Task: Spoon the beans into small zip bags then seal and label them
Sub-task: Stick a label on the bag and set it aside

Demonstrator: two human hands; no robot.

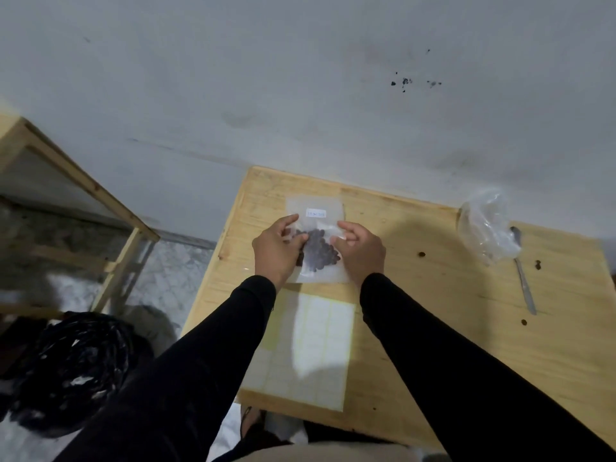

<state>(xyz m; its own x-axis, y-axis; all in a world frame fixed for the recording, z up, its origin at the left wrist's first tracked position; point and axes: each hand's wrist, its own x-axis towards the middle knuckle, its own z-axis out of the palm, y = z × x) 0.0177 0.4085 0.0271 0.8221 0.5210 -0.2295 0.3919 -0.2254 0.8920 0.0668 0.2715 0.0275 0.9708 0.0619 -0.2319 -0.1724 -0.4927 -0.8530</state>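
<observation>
Two black sleeves fill the near edge of the view, reaching forward over a pale wooden bench. Between the forearms, flat on the bench, lies a sheet of blank labels, its far edge just short of the wrists.

Beyond the sheet sits a small clear zip bag, flat on the bench, with a cluster of dark beans gathered in its lower half. A white label is stuck near the bag's top, the writing too small to read. The left hand rests on the bag's left side, fingers curled and pinching the plastic beside the beans. The right hand is on the bag's right side, fingers bent with the tips nipping the plastic at its edge.

Off to the right, well apart from the bag, a crumpled clear plastic bag stands near the bench's far edge, and a metal spoon lies just beside it, bowl tucked against the plastic. A few loose beans dot the wood between and below them.

To the left of the bench are a black plastic sack on the floor and a wooden frame. A grey wall rises behind.
</observation>
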